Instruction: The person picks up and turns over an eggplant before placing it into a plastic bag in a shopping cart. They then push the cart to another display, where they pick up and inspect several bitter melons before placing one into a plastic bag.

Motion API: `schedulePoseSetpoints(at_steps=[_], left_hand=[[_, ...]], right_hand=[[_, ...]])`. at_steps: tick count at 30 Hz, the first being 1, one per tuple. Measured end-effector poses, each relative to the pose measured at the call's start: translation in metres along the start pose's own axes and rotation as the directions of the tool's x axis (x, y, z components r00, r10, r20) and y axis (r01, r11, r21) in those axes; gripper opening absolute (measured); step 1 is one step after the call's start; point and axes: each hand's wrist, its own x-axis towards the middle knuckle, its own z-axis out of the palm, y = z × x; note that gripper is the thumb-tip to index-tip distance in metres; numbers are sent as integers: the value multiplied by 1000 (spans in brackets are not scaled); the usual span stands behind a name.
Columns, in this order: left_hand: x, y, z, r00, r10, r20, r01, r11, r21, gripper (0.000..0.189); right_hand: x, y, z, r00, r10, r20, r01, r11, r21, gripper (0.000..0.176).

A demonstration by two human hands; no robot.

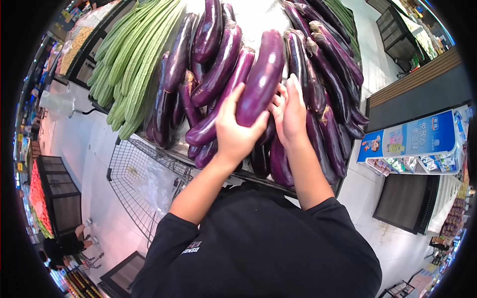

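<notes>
1. A large purple eggplant (263, 72) is held above the display of eggplants (218, 62), between its left and right groups, with its rounded far end pointed away from the body
2. Its near end is gripped by the left hand (237, 134): the thumb is laid along the right side and the fingers are wrapped on the left
3. The right hand (290, 116) is placed beside the lower right side, palm turned inward, its fingers partly bent and not closed around anything; whether the skin is pressed by the fingertips cannot be told
4. A moderate weight is to be expected for its size, with firm but slightly yielding flesh; bending should be resisted, though bruises could be left by hard fingertips
5. The glossy skin is judged to be slippery, so a broad, gentle hold around the thick middle would be best, with the near end supported, since the far end may tip if only one end is pinched
6. Both forearms are reached forward from the black sleeves (174, 231) and angled inward; the left wrist is set lower than the right in the view, and the left palm is partly hidden
</notes>
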Motion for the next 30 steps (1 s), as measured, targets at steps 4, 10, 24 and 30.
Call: schedulePoseSetpoints(at_steps=[4, 10, 24, 30], left_hand=[[-12, -4, 2, 980, 198, -3, -197, 978, 72, 71], [1, -17, -2, 985, 4, 172, -27, 991, 132, 78], [-74, -67, -25, 975, -35, 219, -9, 980, 199, 69], [-80, -72, -52, 966, -61, 253, 24, 989, 144, 70]], right_hand=[[22, -1, 10, 995, -103, 2, 103, 989, -110, 43], [72, 8, 19, 999, -23, 29, 31, 957, -290, 36], [133, 61, -1, 951, -304, 52, 267, 728, -632, 64], [128, 71, 12, 967, -247, 52, 222, 731, -645, 73]])
